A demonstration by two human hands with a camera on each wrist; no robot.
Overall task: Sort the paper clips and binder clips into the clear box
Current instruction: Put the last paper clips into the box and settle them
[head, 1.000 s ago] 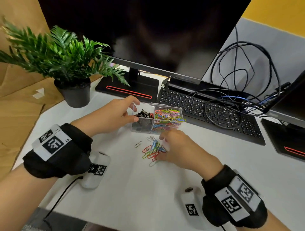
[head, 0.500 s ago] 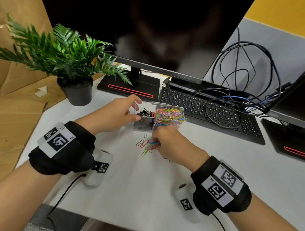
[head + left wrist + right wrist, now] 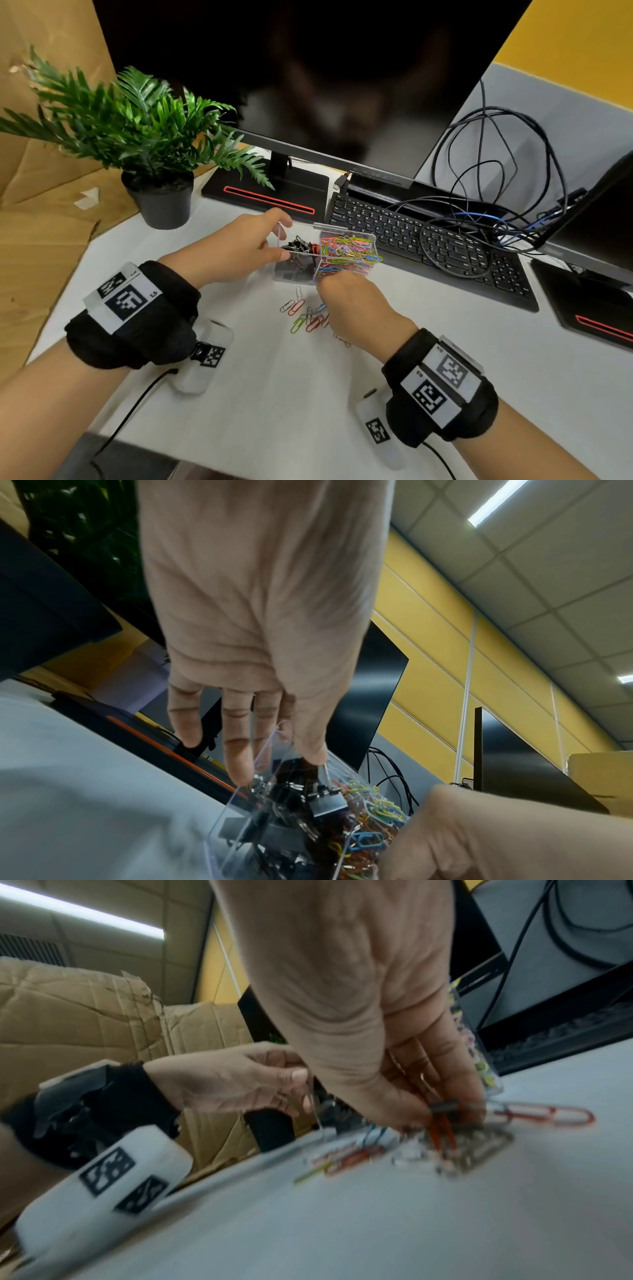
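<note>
The clear box [image 3: 371, 240] stands on the white table, with black binder clips [image 3: 298, 245] in its left compartment and coloured paper clips [image 3: 346, 251] in its right. My left hand [image 3: 284, 236] grips the box's left wall between thumb and fingers [image 3: 240, 767]. Just in front of the box several loose paper clips [image 3: 303, 317] lie scattered. My right hand [image 3: 334, 298] sits over their right side, knuckles up. In the right wrist view its fingertips [image 3: 471, 1110] pinch a few paper clips [image 3: 441, 1134] at the table surface; a red clip [image 3: 548, 1115] lies beside them.
A potted plant [image 3: 161, 202] stands at the back left and a monitor stand [image 3: 267, 198] behind the box. A keyboard [image 3: 428, 246] with tangled cables [image 3: 479, 222] lies to the right, and another monitor base [image 3: 589, 308] at the far right. Cardboard [image 3: 34, 240] borders the table's left edge.
My right hand has moved left and toward the box, onto the loose clips, and the pile has spread to the left. My left hand keeps its hold on the box.
</note>
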